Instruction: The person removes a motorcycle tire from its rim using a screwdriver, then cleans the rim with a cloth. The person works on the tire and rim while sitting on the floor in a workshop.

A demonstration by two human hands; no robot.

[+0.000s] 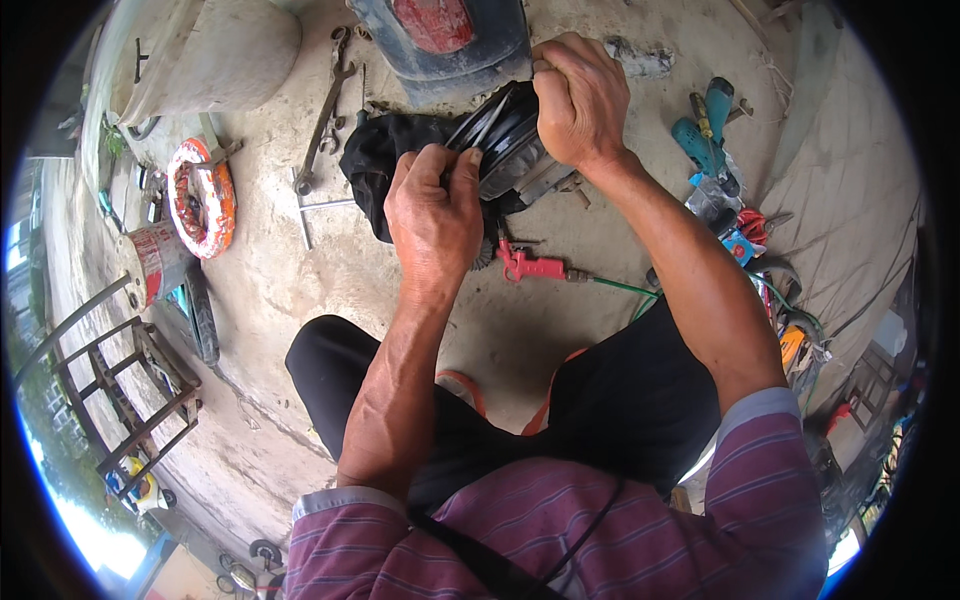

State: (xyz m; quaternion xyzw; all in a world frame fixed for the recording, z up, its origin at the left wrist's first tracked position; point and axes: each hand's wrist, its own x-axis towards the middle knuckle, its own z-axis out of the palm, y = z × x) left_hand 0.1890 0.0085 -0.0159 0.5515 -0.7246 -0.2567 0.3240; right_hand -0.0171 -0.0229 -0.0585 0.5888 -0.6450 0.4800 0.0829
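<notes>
Between my hands is a black, glossy, rounded part (514,128) with a grey section on its near right side; its exact kind does not show. My left hand (432,205) is closed at its near left edge, thumb pressed on top. My right hand (582,100) has its fingers curled over the far right edge, the fingertips partly hidden. Black cloth (380,160) lies bunched against the part's left side. Just nearer to me, a red air blow gun (535,265) rests on the floor, joined to a green hose (622,287).
A dark bucket (450,60) stands right behind the part. Several wrenches (325,125) and a T-handle wrench (308,207) lie to the left, near an orange-and-white ring-shaped roll (203,198). Teal power tools (705,145) lie at right. A metal frame (125,400) stands far left.
</notes>
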